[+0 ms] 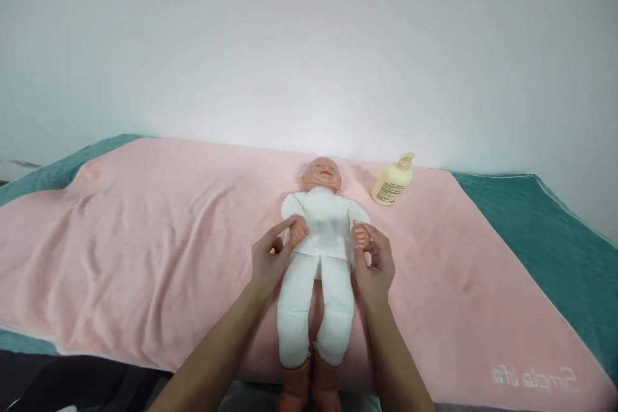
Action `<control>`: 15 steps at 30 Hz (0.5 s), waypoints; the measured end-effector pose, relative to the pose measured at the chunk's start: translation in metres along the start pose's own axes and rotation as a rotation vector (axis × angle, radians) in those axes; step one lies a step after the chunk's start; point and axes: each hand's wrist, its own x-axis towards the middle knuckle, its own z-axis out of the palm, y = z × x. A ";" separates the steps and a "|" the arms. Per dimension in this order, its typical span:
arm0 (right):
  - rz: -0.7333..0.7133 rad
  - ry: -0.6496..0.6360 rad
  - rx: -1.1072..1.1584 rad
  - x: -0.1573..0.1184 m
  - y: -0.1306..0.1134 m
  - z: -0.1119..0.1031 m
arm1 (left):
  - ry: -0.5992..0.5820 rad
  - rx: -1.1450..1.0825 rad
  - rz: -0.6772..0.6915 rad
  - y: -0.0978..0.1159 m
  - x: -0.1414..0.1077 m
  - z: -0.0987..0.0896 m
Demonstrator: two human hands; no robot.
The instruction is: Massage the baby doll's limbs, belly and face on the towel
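Observation:
A baby doll [324, 222] with a white cloth body lies on its back on a pink blanket [434, 296], its head toward the wall and its feet at the near edge. My left hand [271, 257] pinches the doll's hand on the left side of the view between thumb and fingers. On the other side, my right hand [376, 264] has its thumb and fingers around the doll's other hand. Both doll hands rest beside its torso. The doll's legs lie straight between my forearms.
A pale yellow pump bottle [392, 181] stands right of the doll's head. Green cloth [535, 238] shows beyond the blanket on both sides. A pale wall [299, 45] rises behind. Something dark [87, 380] is at the lower left.

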 end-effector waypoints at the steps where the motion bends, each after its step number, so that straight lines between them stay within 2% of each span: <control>1: -0.077 -0.062 -0.034 -0.001 0.001 0.000 | -0.028 0.038 0.063 -0.003 -0.001 0.001; 4: -0.228 -0.187 -0.085 -0.002 0.003 0.001 | -0.128 0.095 0.246 -0.010 0.002 0.004; 8: -0.304 -0.244 -0.111 -0.001 0.005 0.002 | -0.317 0.152 0.377 -0.010 0.006 0.006; 10: -0.315 -0.277 -0.115 -0.001 0.005 0.002 | -0.368 0.166 0.405 -0.008 0.007 0.007; 15: -0.263 -0.319 -0.071 -0.002 0.005 0.004 | -0.391 0.181 0.390 -0.006 0.008 0.009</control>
